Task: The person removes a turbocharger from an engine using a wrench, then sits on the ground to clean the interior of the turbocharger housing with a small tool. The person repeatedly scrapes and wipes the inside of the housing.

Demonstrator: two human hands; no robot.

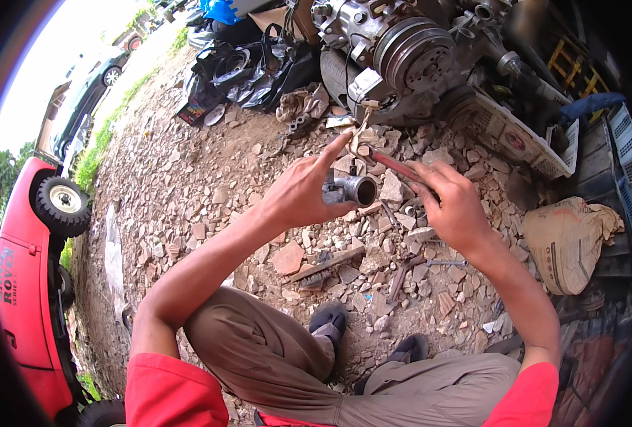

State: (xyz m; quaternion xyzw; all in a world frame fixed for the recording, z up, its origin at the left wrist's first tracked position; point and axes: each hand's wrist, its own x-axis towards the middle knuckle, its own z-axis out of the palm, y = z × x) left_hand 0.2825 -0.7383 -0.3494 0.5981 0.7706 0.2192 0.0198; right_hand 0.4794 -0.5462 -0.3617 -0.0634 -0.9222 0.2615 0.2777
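My left hand [298,191] holds a grey metal part with a round, open pipe end [364,191]. Its thumb lies along the near side and the index finger stretches out toward the far end of a red-handled tool. Wrapped round that handle [395,165] is my right hand [452,203]. The tool's head is too small to tell its kind. A pale, twisted strip [361,129] shows at the head, close to my left index fingertip. Both hands are above the stony ground, in front of my knees.
A large engine-like assembly with a pulley [415,57] stands ahead. Black plastic bags [259,75] lie left of it, a white crate [518,135] right. A wire brush [323,267], a spanner [446,262] and a paper sack [570,245] lie nearer. A red vehicle [28,285] stands left.
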